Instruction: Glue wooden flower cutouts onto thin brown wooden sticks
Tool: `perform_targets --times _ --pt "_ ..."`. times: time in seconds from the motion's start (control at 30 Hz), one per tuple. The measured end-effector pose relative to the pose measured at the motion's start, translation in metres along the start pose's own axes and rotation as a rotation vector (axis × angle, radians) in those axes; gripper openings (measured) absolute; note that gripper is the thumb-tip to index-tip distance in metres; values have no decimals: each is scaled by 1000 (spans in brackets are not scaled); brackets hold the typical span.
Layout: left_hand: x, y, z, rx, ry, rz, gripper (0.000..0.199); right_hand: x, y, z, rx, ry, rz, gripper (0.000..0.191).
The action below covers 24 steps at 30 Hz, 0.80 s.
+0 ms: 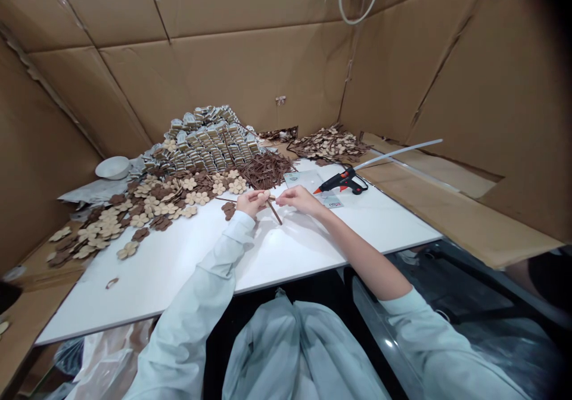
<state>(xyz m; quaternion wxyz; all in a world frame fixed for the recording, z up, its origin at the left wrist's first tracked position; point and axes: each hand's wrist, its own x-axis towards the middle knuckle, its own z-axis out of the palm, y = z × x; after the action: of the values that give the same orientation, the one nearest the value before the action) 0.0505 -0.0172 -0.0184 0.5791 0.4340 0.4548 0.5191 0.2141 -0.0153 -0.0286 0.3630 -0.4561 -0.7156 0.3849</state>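
Over the middle of the white table, my left hand (252, 204) is closed with its fingertips pinched on a thin brown strip (274, 213), which slants down to the right. My right hand (295, 198) is close beside it, thumb and fingers pinched together at a small brown bit between the two hands; what exactly these fingers hold is too small to make out. Behind the hands lies a heap of similar brown strips (267, 170). To the right, a black and orange glue gun (343, 180) rests with a long whitish glue stick (400, 152) in its back end.
Brown and cream flower cut-outs (152, 200) spread over the table's left side. Stacked small packets (214, 140) stand at the back, with another pile of cut-outs (333, 143) back right. A white bowl (112, 167) sits far left. Cardboard walls (250, 66) enclose the white table (179, 275).
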Motion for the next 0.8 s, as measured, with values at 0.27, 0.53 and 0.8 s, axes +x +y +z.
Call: perform_targets --times 0.27,0.53,0.8 --pt "0 -3 0 9 -23 7 34 -4 -11 1 86 5 -51 34" --pt "1 -9 0 29 -56 -18 37 -5 -12 4 77 23 -3 36" --pt "-5 1 4 -51 -70 -107 34 -5 -11 3 129 37 52 36"
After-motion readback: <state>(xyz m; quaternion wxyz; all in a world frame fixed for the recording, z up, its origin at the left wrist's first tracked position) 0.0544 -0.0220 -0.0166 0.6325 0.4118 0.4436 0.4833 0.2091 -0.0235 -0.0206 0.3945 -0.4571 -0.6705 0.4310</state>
